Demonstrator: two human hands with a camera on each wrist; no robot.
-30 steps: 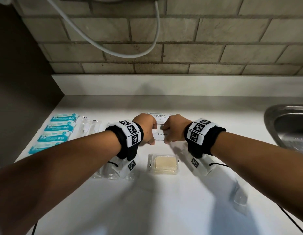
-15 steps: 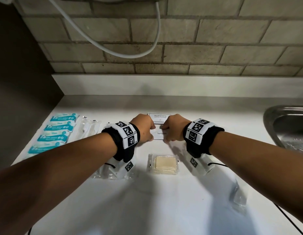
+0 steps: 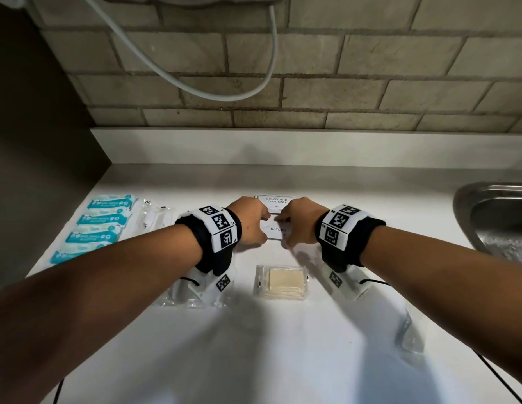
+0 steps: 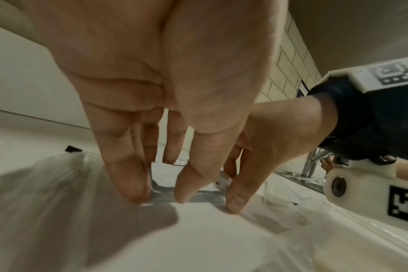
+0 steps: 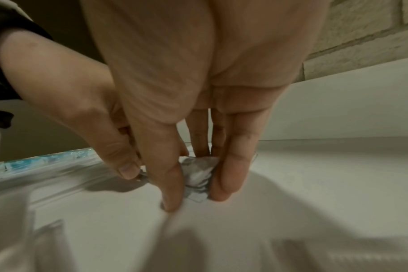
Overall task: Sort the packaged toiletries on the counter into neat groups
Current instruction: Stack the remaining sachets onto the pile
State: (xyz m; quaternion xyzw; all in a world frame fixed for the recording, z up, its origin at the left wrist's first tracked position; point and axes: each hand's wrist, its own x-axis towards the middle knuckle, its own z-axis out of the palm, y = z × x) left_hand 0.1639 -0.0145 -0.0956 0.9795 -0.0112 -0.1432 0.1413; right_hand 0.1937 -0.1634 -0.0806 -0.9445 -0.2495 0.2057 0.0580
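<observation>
A small white toothpaste packet [image 3: 275, 231] lies flat on the white counter [image 3: 283, 360], just in front of a white shampoo-with-conditioner packet [image 3: 275, 199]. My left hand [image 3: 264, 228] pinches its left end, thumb at the near edge and fingers at the far edge [image 4: 161, 193]. My right hand [image 3: 284, 232] pinches the right end the same way [image 5: 197, 193]. The packet [image 5: 198, 174] shows crinkled between the right thumb and fingers. A soap bar in clear wrap [image 3: 281, 281] lies nearer to me.
Several teal packets [image 3: 99, 225] lie in a column at the far left, with clear-wrapped toothbrushes [image 3: 154, 217] beside them. Clear plastic bags [image 3: 178, 295] sit under my left wrist. Another clear packet [image 3: 408, 336] lies at the right. A steel sink [image 3: 499, 217] is at the right edge.
Both hands stay on the toothpaste packet, which lies in nearly the same spot. The hands have only shifted slightly on its ends.
</observation>
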